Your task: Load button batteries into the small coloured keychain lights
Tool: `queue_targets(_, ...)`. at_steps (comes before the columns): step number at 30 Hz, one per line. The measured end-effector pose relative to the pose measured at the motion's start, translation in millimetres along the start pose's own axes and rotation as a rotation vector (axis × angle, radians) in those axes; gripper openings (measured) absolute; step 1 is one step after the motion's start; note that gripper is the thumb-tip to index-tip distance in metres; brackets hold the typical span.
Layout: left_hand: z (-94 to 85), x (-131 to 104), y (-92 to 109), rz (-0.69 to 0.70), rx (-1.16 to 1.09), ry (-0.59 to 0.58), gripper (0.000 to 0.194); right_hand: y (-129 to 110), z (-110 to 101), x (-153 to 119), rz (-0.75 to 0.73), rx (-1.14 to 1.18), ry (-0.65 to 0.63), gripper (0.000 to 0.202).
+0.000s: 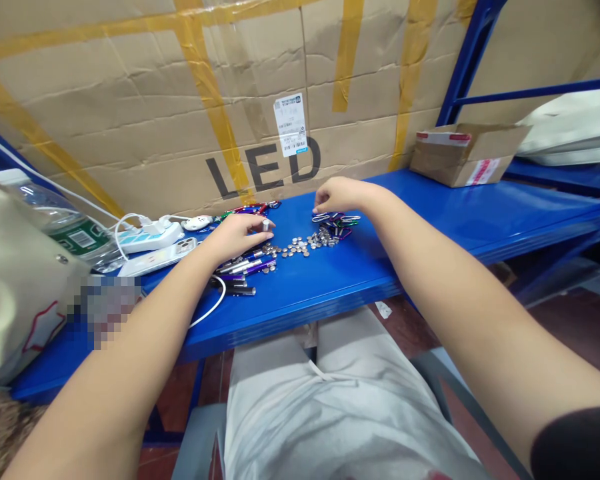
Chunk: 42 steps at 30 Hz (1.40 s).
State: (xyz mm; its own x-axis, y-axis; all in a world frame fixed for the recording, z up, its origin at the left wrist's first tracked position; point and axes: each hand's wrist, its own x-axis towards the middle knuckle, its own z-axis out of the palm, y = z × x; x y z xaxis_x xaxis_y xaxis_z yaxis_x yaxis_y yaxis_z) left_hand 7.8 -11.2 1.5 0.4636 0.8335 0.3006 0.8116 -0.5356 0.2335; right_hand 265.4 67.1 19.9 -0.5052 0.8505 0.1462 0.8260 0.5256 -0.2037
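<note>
Steady the small silver cylinder (266, 226) that your left hand (236, 235) pinches at ten o'clock from the loose discs (301, 245), and avoid scattering them with your right hand (343, 195), fingers curled by the clips (335, 221) at two o'clock, hold unclear.

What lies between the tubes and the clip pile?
Small round metallic pieces lie scattered between the tubes and the clip pile in the head view.

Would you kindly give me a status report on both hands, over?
Left hand: pinching small silvery piece near slim tubes. Right hand: at clip pile. Small discs: loose between tubes and clips. White cable: beside tubes, possible snag.
</note>
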Motion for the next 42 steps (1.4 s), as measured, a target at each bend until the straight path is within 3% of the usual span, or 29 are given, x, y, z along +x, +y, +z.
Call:
queue_targets(6, -1.8, 0.2, 1.7, -0.009, 0.063, 0.005, 0.033, 8.1, 0.8, -0.5, 0.046, -0.120, -0.163, 0.024)
queue_targets(14, -0.7, -0.2, 2.0, 0.009, 0.064, -0.011, 0.033, -9.0, 1.6, -6.8, -0.093, -0.035, -0.288, 0.028)
queue_targets(25, 1.5, -0.1, -2.9, 0.027, 0.078, -0.026, 0.034, -17.0, 7.1, -5.5, -0.194, 0.034, -0.290, 0.017)
queue_targets(29, 1.2, -0.7, -1.7, 0.031, 0.099, -0.023, 0.034, -26.0, 13.3, -3.2, -0.202, 0.069, -0.147, 0.010)
queue_targets(33, 0.0, -0.6, 4.4, 0.055, 0.114, -0.017, 0.039, -38.6, 23.8, 3.4, -0.326, 0.410, 0.090, 0.015)
queue_targets(37, -0.9, -0.1, 9.3, 0.055, 0.055, 0.023, 0.044, -48.5, 34.0, 9.8, -0.376, 0.661, 0.161, 0.013)
queue_targets(42, 1.4, 0.6, 8.8, 0.028, -0.003, 0.031, 0.043, -60.5, 37.0, 5.1, -0.335, 0.694, 0.280, 0.010)
